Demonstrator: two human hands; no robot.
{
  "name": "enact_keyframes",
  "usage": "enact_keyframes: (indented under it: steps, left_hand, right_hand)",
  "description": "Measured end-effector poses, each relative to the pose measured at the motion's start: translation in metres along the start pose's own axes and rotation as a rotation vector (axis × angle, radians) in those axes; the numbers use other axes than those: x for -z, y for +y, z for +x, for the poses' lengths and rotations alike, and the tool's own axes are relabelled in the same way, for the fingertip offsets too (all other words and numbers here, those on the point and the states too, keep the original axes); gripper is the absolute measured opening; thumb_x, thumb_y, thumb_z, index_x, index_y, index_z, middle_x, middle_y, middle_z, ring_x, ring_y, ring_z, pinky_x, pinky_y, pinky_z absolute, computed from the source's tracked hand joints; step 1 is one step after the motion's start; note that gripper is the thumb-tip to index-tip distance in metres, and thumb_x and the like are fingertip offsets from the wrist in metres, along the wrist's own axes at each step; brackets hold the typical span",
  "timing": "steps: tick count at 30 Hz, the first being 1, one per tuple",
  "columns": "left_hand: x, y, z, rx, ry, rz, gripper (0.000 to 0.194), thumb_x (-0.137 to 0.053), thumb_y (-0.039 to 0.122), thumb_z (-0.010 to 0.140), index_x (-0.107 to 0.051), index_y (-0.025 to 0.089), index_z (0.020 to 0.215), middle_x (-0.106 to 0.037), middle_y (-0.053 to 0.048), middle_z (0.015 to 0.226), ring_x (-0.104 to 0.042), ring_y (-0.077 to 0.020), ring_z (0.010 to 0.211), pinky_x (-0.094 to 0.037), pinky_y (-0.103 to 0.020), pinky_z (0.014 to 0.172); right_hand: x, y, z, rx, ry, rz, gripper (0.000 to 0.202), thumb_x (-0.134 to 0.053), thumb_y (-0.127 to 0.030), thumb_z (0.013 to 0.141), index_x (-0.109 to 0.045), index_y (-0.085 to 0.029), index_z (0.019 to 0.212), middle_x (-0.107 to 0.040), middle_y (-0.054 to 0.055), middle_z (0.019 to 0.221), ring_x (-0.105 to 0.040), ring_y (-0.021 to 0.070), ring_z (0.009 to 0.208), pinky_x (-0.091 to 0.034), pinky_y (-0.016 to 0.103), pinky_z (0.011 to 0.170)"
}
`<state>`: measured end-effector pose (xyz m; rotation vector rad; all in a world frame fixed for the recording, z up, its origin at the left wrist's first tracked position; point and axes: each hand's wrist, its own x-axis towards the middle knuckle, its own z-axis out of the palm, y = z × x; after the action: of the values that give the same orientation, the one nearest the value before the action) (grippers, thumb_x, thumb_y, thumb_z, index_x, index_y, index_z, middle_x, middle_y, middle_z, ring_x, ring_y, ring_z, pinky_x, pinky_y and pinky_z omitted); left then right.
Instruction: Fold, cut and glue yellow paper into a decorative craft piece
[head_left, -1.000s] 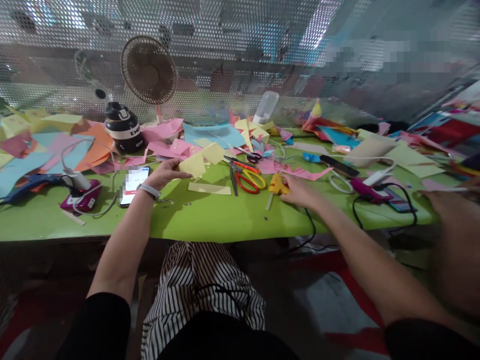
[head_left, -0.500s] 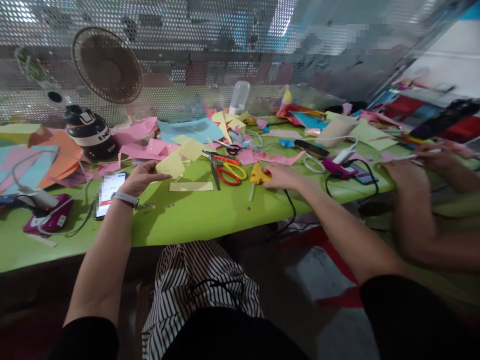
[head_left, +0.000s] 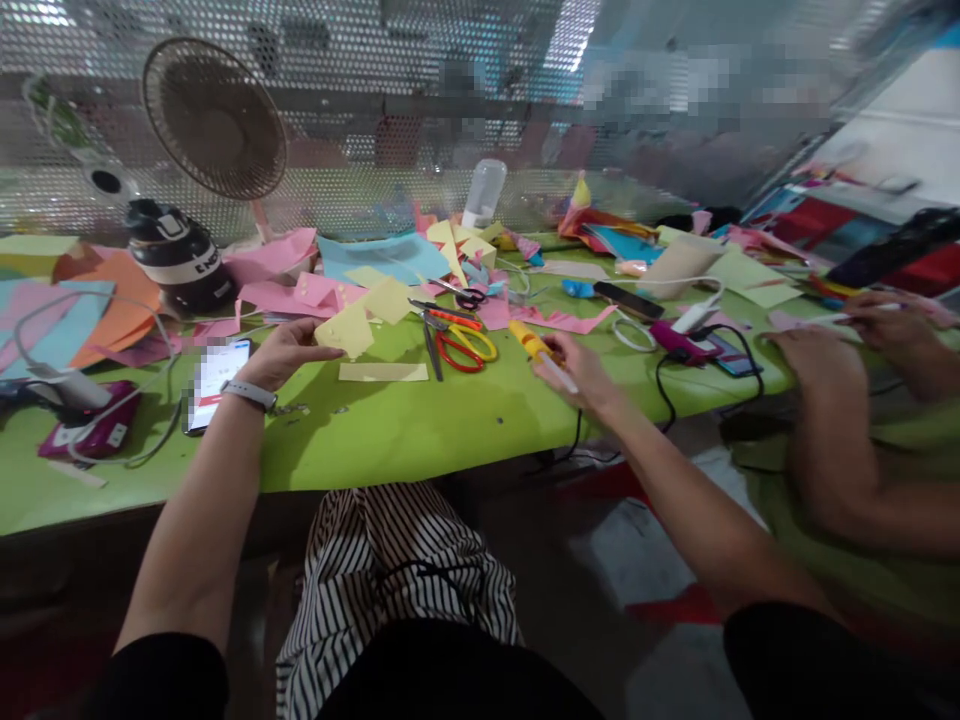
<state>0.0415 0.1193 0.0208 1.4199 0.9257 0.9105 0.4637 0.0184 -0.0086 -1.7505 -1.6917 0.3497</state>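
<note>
Between the fingers of my left hand [head_left: 285,355] is a piece of yellow paper [head_left: 345,332], held just above the table. My right hand [head_left: 581,370] is closed round a yellow hot glue gun [head_left: 530,342], its whitish glue stick sticking out toward me. A black cord hangs below that hand past the table edge. Between my hands lie scissors with red and yellow handles [head_left: 466,350] and a pale paper strip [head_left: 382,372]. Another piece of yellow paper [head_left: 388,300] lies just beyond the left hand's piece.
A phone [head_left: 217,383] and a purple power strip [head_left: 88,418] with cables are at the left. Behind stand a black bottle [head_left: 180,262] and a fan [head_left: 215,120]. Coloured paper scraps line the back. At right, another person's hands [head_left: 814,350] rest on the table.
My right hand has picked up the glue gun and turned it, so its nozzle now points away to the left and the glue stick toward me. My left hand stays almost still with the paper.
</note>
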Motion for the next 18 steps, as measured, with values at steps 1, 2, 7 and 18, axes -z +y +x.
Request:
enact_keyframes:
  steps: [1,2,7,18]
  left_hand:
    - [-0.001,0.000,-0.001,0.004,-0.018,-0.001,0.039,-0.091,0.018,0.058,-0.075,0.014,0.094,-0.078,-0.007,0.090,-0.073,-0.0172,0.081,-0.058,-0.030,0.080]
    - [-0.001,0.000,-0.002,0.003,-0.037,0.000,0.039,-0.090,0.018,0.058,-0.075,0.014,0.094,-0.078,-0.007,0.090,-0.073,-0.0170,0.081,-0.058,-0.030,0.080]
    - [0.000,-0.001,-0.005,0.002,-0.137,0.007,0.034,-0.090,0.019,0.059,-0.075,0.015,0.089,-0.078,-0.006,0.085,-0.073,-0.0180,0.080,-0.059,-0.032,0.079]
    - [0.000,0.008,-0.014,0.030,-0.170,0.011,0.034,-0.089,0.017,0.061,-0.076,0.016,0.093,-0.077,-0.006,0.087,-0.073,-0.0213,0.084,-0.060,-0.036,0.083]
  right_hand:
    - [-0.004,-0.010,0.000,-0.004,-0.012,0.119,0.029,-0.065,-0.041,0.074,-0.056,-0.023,0.093,-0.069,0.008,0.087,-0.066,0.0250,0.076,-0.053,0.036,0.066]
    - [-0.010,-0.021,0.000,-0.006,-0.026,0.207,0.029,-0.068,-0.044,0.073,-0.055,-0.024,0.088,-0.066,0.004,0.079,-0.062,0.0221,0.068,-0.051,0.034,0.059]
    - [-0.040,-0.089,0.007,0.127,-0.285,0.470,0.032,-0.076,-0.047,0.071,-0.057,-0.025,0.085,-0.059,-0.002,0.072,-0.051,0.0143,0.059,-0.043,0.028,0.050]
    - [-0.075,-0.124,0.027,0.219,-0.649,0.559,0.037,-0.072,-0.051,0.081,-0.067,-0.020,0.100,-0.065,0.003,0.080,-0.052,0.0126,0.060,-0.041,0.028,0.046]
